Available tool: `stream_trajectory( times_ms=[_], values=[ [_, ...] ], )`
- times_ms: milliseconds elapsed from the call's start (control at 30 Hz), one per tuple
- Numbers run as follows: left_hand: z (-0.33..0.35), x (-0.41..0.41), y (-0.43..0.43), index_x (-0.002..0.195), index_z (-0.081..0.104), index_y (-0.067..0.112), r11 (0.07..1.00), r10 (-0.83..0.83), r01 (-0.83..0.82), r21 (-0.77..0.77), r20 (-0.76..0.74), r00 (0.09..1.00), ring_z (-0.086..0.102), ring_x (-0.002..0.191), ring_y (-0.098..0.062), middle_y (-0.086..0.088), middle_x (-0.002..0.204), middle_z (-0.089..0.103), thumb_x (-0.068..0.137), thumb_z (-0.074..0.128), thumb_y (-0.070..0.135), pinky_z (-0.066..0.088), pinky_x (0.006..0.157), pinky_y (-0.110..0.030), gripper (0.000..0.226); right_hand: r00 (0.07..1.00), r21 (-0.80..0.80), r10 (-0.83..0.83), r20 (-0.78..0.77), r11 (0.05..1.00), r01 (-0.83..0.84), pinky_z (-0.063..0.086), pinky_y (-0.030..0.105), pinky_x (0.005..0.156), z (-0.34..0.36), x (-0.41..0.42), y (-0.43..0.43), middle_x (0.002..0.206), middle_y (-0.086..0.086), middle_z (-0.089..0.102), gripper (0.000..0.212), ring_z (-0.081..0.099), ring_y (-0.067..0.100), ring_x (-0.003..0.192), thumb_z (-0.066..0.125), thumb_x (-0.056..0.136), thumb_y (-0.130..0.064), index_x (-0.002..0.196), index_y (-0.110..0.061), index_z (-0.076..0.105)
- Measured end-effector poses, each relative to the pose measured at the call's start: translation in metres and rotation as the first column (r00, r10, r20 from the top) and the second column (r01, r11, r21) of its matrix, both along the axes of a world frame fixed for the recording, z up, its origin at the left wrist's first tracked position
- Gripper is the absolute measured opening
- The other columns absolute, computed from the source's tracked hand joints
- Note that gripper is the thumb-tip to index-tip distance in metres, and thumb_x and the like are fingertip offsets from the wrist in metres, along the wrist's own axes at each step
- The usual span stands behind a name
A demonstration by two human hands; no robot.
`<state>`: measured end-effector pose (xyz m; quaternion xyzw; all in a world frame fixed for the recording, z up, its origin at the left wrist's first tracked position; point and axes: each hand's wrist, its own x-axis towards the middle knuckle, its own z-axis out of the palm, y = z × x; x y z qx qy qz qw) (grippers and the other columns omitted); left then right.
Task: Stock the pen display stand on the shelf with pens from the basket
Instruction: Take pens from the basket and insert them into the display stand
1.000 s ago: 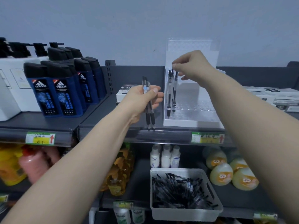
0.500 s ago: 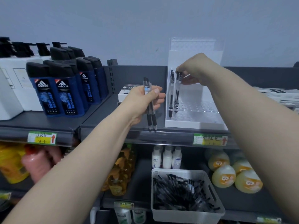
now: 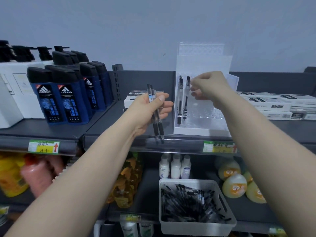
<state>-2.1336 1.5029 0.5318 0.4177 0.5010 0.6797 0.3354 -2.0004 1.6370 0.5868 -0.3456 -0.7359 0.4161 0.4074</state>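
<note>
1. Holding two pens upright, the left grip is closed around their clear barrels; black rubber sleeves and tips hang below it.
2. To its right stands the pen display stand, white with clear perforated tiers, on the shelf.
3. The right grip has curled fingers just right of a standing pen; I cannot tell if it pinches it.
4. Far below both grips, the white basket holds many black pens.

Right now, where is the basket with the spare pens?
In the head view, the basket sits on the lower shelf, right of centre, below the pen display stand, in front of small white bottles, with round yellow bottles to its right.
</note>
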Motion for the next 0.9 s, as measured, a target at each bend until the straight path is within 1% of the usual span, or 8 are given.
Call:
stream_trajectory(
  times_ms=[100, 200, 333, 500, 600, 700, 833, 900],
  values=[
    [-0.001, 0.003, -0.002, 0.106, 0.062, 0.011, 1.000, 0.002, -0.002, -0.009, -0.015, 1.000, 0.070, 0.088, -0.018, -0.008, 0.094, 0.072, 0.097, 0.051, 0.017, 0.057, 0.080, -0.029, 0.016, 0.999, 0.076, -0.016, 0.052, 0.997, 0.012, 0.059, 0.043, 0.076, -0.018, -0.003, -0.004, 0.072, 0.007, 0.063, 0.012, 0.064, 0.021, 0.062, 0.066, 0.080, -0.006, 0.071, -0.012, 0.064],
    [-0.001, 0.008, -0.005, 0.105, 0.062, 0.013, 1.000, -0.019, 0.018, -0.020, -0.048, 0.999, 0.070, 0.086, -0.018, -0.007, 0.090, 0.072, 0.098, 0.049, 0.019, 0.057, 0.081, -0.030, 0.016, 0.998, 0.119, -0.041, 0.044, 0.992, 0.036, 0.058, 0.046, 0.079, -0.025, -0.001, -0.006, 0.074, 0.008, 0.067, 0.007, 0.069, 0.022, 0.069, 0.071, 0.081, -0.015, 0.076, -0.013, 0.065],
    [-0.005, 0.013, -0.013, 0.105, 0.062, 0.013, 0.986, -0.168, 0.167, -0.026, -0.082, 0.982, 0.056, 0.058, -0.010, 0.003, 0.063, 0.060, 0.099, 0.045, 0.019, 0.051, 0.063, -0.025, 0.019, 0.992, 0.266, -0.025, -0.122, 0.962, 0.057, 0.056, 0.041, 0.081, -0.024, 0.014, -0.029, 0.076, -0.003, 0.066, 0.006, 0.066, 0.021, 0.078, 0.069, 0.082, -0.021, 0.078, -0.025, 0.067],
    [-0.011, 0.028, -0.015, 0.081, 0.051, 0.012, 0.928, -0.373, 0.370, -0.051, -0.074, 0.925, 0.043, 0.054, -0.008, 0.004, 0.060, 0.048, 0.096, 0.045, 0.011, 0.042, 0.057, -0.021, 0.017, 0.949, 0.124, 0.309, -0.068, 0.946, -0.299, 0.054, 0.021, 0.063, -0.032, 0.018, -0.070, 0.068, -0.003, 0.067, 0.006, 0.063, 0.006, 0.062, 0.071, 0.083, -0.013, 0.078, -0.016, 0.069],
    [-0.015, 0.032, -0.014, 0.085, 0.054, 0.008, 0.912, -0.408, 0.406, -0.048, -0.020, 0.913, 0.054, 0.061, -0.010, 0.001, 0.066, 0.058, 0.096, 0.044, 0.010, 0.048, 0.062, -0.021, 0.015, 0.939, 0.038, 0.316, -0.136, 0.949, -0.314, 0.047, 0.014, 0.054, -0.032, 0.024, -0.067, 0.055, -0.008, 0.062, 0.010, 0.057, 0.003, 0.051, 0.069, 0.084, -0.008, 0.075, -0.011, 0.066],
    [-0.019, 0.032, -0.014, 0.101, 0.058, 0.005, 0.906, -0.418, 0.421, -0.039, 0.059, 0.906, 0.065, 0.070, -0.015, -0.003, 0.073, 0.066, 0.097, 0.040, 0.010, 0.056, 0.067, -0.024, 0.019, 0.948, 0.049, 0.258, -0.189, 0.966, -0.253, 0.046, 0.015, 0.056, -0.030, 0.033, -0.060, 0.062, -0.007, 0.063, 0.010, 0.057, 0.006, 0.059, 0.068, 0.085, -0.013, 0.076, -0.016, 0.066],
    [-0.022, 0.037, -0.012, 0.098, 0.059, 0.003, 0.918, -0.395, 0.397, -0.006, 0.088, 0.915, 0.064, 0.062, -0.013, -0.003, 0.068, 0.066, 0.098, 0.039, 0.010, 0.055, 0.062, -0.023, 0.021, 0.906, -0.045, 0.357, -0.226, 0.925, -0.376, 0.054, 0.020, 0.063, -0.037, 0.036, -0.059, 0.072, -0.001, 0.072, 0.015, 0.064, 0.012, 0.061, 0.067, 0.083, -0.002, 0.093, -0.012, 0.062],
    [-0.020, 0.038, -0.009, 0.097, 0.060, 0.004, 0.942, -0.335, 0.337, -0.002, 0.089, 0.938, 0.068, 0.068, -0.015, -0.006, 0.075, 0.070, 0.098, 0.040, 0.011, 0.058, 0.067, -0.026, 0.022, 0.908, -0.047, 0.318, -0.274, 0.938, -0.343, 0.056, 0.024, 0.061, -0.034, 0.035, -0.058, 0.067, 0.000, 0.070, 0.019, 0.063, 0.012, 0.054, 0.067, 0.082, 0.002, 0.093, -0.012, 0.060]
  ],
)
